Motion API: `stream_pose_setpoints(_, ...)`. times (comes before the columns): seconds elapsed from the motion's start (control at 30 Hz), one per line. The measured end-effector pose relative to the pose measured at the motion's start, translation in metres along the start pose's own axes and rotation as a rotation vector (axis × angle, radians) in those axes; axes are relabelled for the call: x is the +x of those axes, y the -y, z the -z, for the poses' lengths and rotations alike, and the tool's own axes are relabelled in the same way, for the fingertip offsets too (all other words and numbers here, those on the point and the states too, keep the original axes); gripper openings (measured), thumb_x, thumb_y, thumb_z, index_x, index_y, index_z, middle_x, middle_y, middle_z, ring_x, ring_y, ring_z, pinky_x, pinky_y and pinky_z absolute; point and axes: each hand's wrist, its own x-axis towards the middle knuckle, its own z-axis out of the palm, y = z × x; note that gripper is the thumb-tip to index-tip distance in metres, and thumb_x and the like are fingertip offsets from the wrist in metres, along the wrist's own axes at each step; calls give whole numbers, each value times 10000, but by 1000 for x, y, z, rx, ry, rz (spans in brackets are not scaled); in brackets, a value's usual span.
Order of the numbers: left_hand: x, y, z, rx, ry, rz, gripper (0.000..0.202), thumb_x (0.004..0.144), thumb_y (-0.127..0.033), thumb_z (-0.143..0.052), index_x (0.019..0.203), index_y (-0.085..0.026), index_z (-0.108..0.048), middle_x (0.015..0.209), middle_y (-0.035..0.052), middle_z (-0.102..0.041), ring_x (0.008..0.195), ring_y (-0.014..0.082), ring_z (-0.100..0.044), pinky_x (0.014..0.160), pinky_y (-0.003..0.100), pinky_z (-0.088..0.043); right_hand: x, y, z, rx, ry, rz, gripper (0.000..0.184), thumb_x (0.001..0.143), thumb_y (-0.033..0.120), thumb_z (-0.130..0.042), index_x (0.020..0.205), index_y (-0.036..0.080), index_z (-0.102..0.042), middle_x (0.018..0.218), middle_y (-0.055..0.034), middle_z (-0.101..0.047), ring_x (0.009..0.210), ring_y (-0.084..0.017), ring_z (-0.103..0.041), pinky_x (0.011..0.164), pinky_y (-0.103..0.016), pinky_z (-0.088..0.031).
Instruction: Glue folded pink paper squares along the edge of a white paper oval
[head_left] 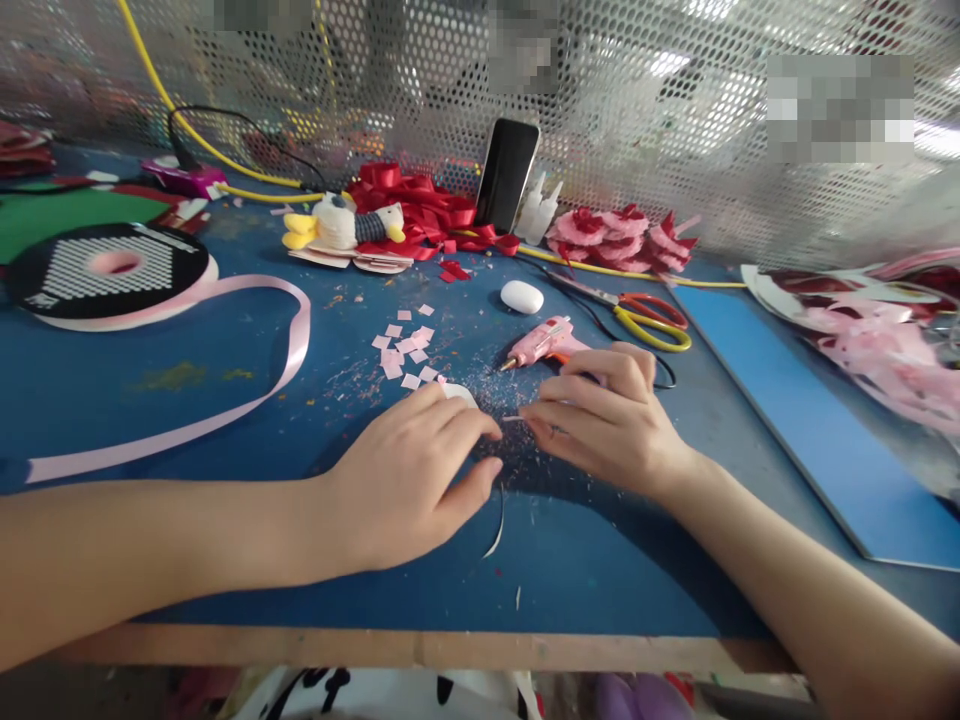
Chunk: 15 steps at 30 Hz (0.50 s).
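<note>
My right hand (611,425) pinches a small thin pale strip (513,418) between thumb and fingertips, just above the table. Facing it, my left hand (420,470) rests low over the table with thumb and forefinger apart and the other fingers curled downward. A white rounded piece (459,394) shows from behind the left fingers; most of it is hidden. Small pink ribbon squares (405,347) lie scattered just beyond the left hand. Close behind the right hand is a pink glue gun (541,341), its nozzle pointing left.
A ribbon spool (112,270) trails pink ribbon (300,330) at left. Scissors (645,318) and a white oval case (522,296) lie beyond the glue gun. Further back are a plush duck (341,222), red ribbon (412,205) and a propped phone (508,175). A blue board (817,420) lies right.
</note>
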Motion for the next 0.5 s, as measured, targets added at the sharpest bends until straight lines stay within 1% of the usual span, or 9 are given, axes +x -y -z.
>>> stream_pose_setpoints(0.03,2,0,2,-69,-11,46,202,1007,-252,-472,1025,-149,-645,910,42,-655,900,202,-552,900,374,-450,0,1,3,-35,-39,31,181,841,179,-743,946,318,-693,861,38,-754,936,-238,-609,808,-426,-401)
stream_pose_setpoints(0.07,5,0,5,-130,-13,90,205,1018,-256,-457,948,-167,-627,859,18,-641,858,181,-547,879,356,-449,1,2,7,-70,-75,67,209,833,186,-755,964,340,-698,853,53,-755,903,-226,-620,777,-423,-394)
stream_pose_setpoints(0.17,10,-1,10,-267,50,161,355,1062,-307,-362,807,-185,-579,771,-15,-603,790,150,-538,830,325,-448,1,7,17,-188,-140,167,186,836,205,-758,896,378,-724,820,105,-757,742,-184,-614,688,-419,-365)
stream_pose_setpoints(0.23,12,-2,11,-337,98,175,426,1075,-322,-309,775,-187,-580,760,-17,-599,793,143,-548,818,315,-452,1,11,21,-257,-153,203,168,848,220,-746,826,387,-741,816,129,-758,665,-172,-576,656,-418,-361)
stream_pose_setpoints(0.3,12,-2,10,-404,115,195,431,1071,-321,-312,777,-192,-599,780,-15,-612,827,144,-563,805,307,-456,0,13,22,-302,-167,231,163,849,233,-747,801,388,-759,846,131,-759,665,-169,-547,644,-411,-364)
stream_pose_setpoints(0.4,13,-1,8,-513,107,247,365,1035,-352,-406,790,-201,-632,809,-12,-632,854,154,-565,788,304,-449,0,13,21,-322,-200,273,125,839,249,-767,822,373,-773,921,104,-750,745,-158,-531,629,-382,-369)
stream_pose_setpoints(0.5,14,-1,7,-626,119,339,314,973,-403,-520,777,-201,-660,816,-6,-636,846,162,-552,746,297,-425,0,12,18,-331,-280,295,74,819,278,-798,816,344,-765,952,95,-724,760,-132,-521,596,-347,-364)
